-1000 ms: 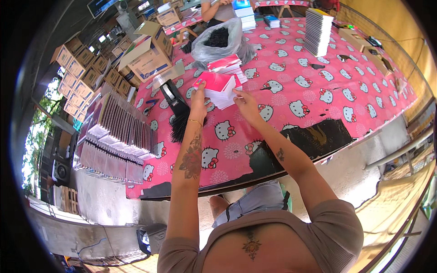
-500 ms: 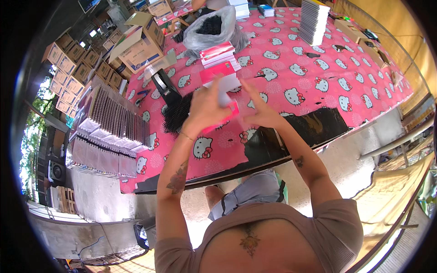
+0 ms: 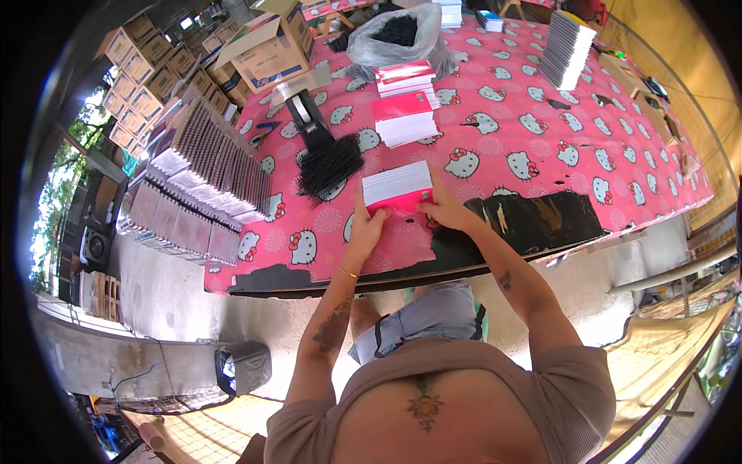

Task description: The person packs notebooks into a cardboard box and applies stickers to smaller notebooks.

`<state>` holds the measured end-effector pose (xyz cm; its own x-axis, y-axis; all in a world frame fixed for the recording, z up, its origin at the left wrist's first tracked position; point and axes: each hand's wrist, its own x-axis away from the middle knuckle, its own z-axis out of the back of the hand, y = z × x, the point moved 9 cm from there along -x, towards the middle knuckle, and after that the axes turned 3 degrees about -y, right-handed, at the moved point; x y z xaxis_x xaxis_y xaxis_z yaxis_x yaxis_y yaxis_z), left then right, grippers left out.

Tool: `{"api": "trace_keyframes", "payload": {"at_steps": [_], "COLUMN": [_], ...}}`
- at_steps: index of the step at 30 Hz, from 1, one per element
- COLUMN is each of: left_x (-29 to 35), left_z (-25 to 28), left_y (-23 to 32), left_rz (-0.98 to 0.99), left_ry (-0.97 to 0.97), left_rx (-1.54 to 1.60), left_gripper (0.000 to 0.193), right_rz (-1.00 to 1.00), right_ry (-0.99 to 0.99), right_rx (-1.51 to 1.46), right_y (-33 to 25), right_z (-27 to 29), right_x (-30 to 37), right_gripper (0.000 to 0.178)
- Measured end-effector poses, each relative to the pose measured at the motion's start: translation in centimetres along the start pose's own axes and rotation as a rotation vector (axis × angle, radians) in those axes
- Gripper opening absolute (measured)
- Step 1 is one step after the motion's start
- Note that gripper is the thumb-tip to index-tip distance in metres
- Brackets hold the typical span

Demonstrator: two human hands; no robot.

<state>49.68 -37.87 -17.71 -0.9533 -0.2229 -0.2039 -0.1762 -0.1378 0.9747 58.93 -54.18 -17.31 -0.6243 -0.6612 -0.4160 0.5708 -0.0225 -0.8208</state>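
Observation:
Between my two hands is a small stack of paper booklets with a pink-red cover, its white page edges turned up and away from me. My left hand grips its left end, thumb on the cover. On the right end, my right hand closes with its thumb on the near side. Just beyond lie a pile of similar booklets and a second pile behind it. Left of the held stack rests a heap of black spiral binding coils, touching a black tape dispenser.
Rows of spiral-bound notebooks stand along the table's left edge. A clear plastic bag with black contents sits at the back, beside an open cardboard box. Another notebook stack rises far right. Torn tablecloth bares black tabletop near me.
My hands, apart over the table before, have come together on a booklet stack nearer the front edge. The view has shifted, so the table's contents sit further right.

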Motion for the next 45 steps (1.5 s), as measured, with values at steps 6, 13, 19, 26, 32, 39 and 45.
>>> {"api": "trace_keyframes", "payload": {"at_steps": [6,13,19,26,32,39,45], "left_x": [-3.7,-8.8,-4.5,2.2,5.8,10.5,0.2], "left_z": [2.5,0.3,-3.9,0.3,7.0,-19.0,-3.7], "left_y": [3.0,4.5,9.0,10.9,9.0,15.7,9.8], "left_rz": [0.037,-0.092,-0.463,-0.452,-0.239,-0.933,-0.513], "left_ry": [0.039,0.237,0.291,0.224,0.313,-0.520,0.199], "left_rx": [0.014,-0.724,-0.645,-0.735,-0.751,-0.602,-1.042], "left_gripper": [0.076,0.065,0.047,0.049,0.049,0.059,0.060], "right_rz": [-0.357,-0.518,-0.242,-0.677,-1.745,-0.543,-0.098], "right_ry": [-0.157,-0.010,0.438,0.415,0.727,0.353,0.248], "right_rx": [-0.425,-0.102,1.049,1.176,1.269,-1.644,-0.319], "right_y": [0.0,5.6,5.7,1.1,-5.1,-3.9,-10.7], "right_z": [2.2,6.2,15.7,22.6,28.7,1.2,4.5], "right_x": [-2.8,-6.0,-1.5,15.0,36.4,12.2,3.0], "right_gripper": [0.071,0.063,0.074,0.081,0.090,0.073,0.049]}}
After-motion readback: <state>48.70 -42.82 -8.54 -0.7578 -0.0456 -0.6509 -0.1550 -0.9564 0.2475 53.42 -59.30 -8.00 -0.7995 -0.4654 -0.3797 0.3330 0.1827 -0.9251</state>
